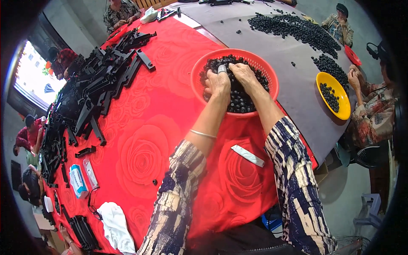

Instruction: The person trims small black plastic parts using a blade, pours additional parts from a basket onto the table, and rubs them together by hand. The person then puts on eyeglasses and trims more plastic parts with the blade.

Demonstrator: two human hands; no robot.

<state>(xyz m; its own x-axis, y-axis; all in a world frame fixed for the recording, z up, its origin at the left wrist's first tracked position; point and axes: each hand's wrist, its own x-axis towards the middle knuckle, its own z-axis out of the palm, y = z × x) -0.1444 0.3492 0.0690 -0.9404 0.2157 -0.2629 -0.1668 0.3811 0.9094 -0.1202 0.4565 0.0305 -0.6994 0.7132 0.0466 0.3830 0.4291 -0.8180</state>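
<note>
A red plastic basket (242, 114) full of small round black parts (241, 102) stands on the red rose-patterned tablecloth, against the grey table. Both of my hands are inside it, close together over the parts. My left hand (219, 84) has its fingers curled, and a grey wrap covers one fingertip. Beside it, my right hand (246, 75) is closed, thumb and fingers drawn together near the left fingertips. Whatever either hand grips is hidden by the fingers. A narrow white strip-shaped packet (247, 156) lies on the cloth between my forearms.
Long black plastic pieces (91, 89) are heaped at the left. Nearer lie a blue-and-white box (78, 180), a white cloth (114, 225) and one small black part (154, 182). Round black parts (297, 32) and a yellow basket (345, 98) occupy the grey table. Several people sit around.
</note>
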